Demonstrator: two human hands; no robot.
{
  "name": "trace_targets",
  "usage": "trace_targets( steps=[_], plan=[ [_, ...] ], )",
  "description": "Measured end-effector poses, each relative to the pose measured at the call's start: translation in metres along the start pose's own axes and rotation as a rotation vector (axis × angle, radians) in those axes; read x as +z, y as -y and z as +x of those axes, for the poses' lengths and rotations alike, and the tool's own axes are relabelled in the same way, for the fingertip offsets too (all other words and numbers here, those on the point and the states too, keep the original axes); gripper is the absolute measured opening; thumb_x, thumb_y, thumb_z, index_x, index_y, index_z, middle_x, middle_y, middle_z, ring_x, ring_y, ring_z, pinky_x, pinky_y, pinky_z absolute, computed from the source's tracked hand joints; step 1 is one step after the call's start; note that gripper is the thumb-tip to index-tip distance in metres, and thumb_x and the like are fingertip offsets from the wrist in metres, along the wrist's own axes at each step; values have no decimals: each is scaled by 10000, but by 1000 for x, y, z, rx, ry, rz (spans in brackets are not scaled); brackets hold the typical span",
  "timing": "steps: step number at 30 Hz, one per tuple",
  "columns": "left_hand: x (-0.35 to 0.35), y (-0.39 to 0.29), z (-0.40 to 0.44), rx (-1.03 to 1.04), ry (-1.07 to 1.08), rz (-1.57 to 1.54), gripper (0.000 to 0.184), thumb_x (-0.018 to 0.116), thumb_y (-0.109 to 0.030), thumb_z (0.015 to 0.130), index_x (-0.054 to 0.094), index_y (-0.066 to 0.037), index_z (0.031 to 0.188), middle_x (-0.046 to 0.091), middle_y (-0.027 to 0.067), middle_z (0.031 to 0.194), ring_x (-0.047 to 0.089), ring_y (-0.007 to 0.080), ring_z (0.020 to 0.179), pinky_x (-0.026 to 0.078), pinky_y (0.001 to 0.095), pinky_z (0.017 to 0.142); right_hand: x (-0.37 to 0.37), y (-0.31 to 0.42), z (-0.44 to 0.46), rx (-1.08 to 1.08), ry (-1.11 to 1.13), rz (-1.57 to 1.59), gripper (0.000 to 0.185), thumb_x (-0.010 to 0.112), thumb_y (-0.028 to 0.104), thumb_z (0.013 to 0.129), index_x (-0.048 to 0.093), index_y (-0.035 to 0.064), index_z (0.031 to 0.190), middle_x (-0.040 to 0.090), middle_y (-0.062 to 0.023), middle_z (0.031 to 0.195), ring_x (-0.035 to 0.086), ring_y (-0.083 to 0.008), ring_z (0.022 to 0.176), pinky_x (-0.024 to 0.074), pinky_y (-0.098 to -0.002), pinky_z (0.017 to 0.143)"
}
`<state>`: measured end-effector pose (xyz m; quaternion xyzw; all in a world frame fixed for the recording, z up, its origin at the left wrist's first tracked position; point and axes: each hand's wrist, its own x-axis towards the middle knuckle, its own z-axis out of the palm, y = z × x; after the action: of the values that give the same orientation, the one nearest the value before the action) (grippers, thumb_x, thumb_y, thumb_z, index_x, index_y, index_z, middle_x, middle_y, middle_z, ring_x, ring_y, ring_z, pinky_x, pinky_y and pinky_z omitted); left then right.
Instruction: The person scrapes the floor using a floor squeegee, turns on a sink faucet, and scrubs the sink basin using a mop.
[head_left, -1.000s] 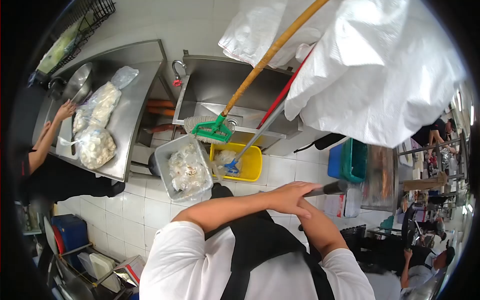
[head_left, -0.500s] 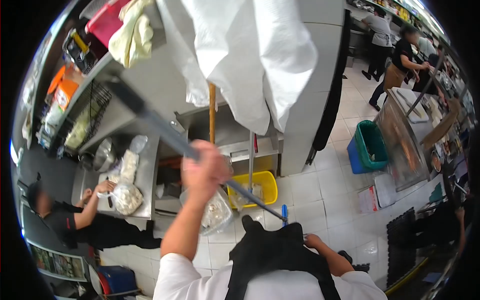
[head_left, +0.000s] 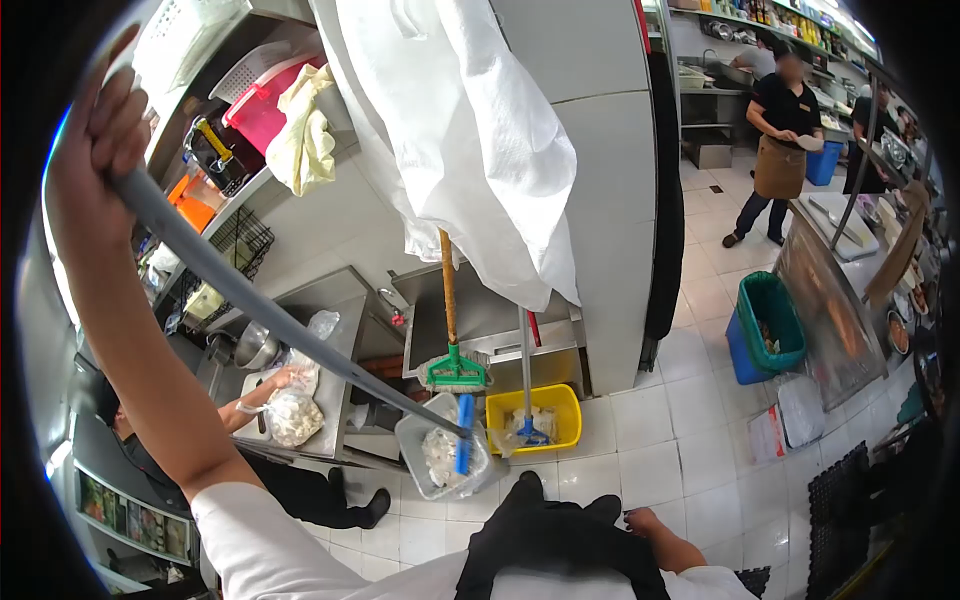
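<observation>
My left hand (head_left: 112,130) is raised at the upper left, its fingers wrapped round the end of a long grey handle. The handle runs down to a narrow blue head, making a long-handled floor tool (head_left: 300,335). From above, its head overlaps a translucent bin (head_left: 408,455) holding pale bags; whether they touch I cannot tell. Low beside my dark apron, my right hand (head_left: 648,525) hangs with its fingers curled. Whatever those fingers hold, if anything, is hidden.
A green mop (head_left: 457,368) and a yellow tub (head_left: 575,415) stand near the steel sink. White cloth (head_left: 480,140) hangs ahead. At left, a co-worker's hand (head_left: 280,380) is by a bag (head_left: 293,418) on the counter. A blue bin (head_left: 750,345) is at right.
My left hand has gone up and left along with the handle. The blue head has shifted left, from above the floor tiles to over the translucent bin. My view has turned a little.
</observation>
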<state>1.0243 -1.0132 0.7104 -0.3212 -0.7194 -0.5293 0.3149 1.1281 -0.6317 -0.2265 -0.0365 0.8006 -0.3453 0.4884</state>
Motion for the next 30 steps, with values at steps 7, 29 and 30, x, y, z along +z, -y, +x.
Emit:
trace_targets(
  steps=[7, 29, 30],
  plan=[
    [18, 23, 41, 206, -284, 464, 358, 581, -260, 946, 599, 48, 1127, 536, -2, 735, 350, 42, 500, 320, 190, 479, -19, 27, -16, 28, -16, 100, 204, 541, 199, 898, 628, 16, 877, 661, -112, 805, 672, -243, 649, 530, -394, 497],
    [-4, 424, 3, -282, -199, 342, 319, 572, -325, 934, 561, -23, 1035, 567, 76, 711, 549, 164, 568, 441, 321, 529, 38, -6, -44, 201, -520, 294, 418, 624, 376, 805, 698, 53, 1059, 690, -157, 1047, 668, -276, 978, 516, -359, 848],
    [1, 426, -7, -499, -175, 365, 358, 539, -338, 942, 565, -3, 1068, 622, 154, 799, 609, 230, 676, 484, 370, 638, 10, 83, -94, 198, -575, 357, 415, 620, 361, 807, 694, 38, 1058, 688, -168, 1045, 670, -277, 972, 518, -357, 845]
  ],
)
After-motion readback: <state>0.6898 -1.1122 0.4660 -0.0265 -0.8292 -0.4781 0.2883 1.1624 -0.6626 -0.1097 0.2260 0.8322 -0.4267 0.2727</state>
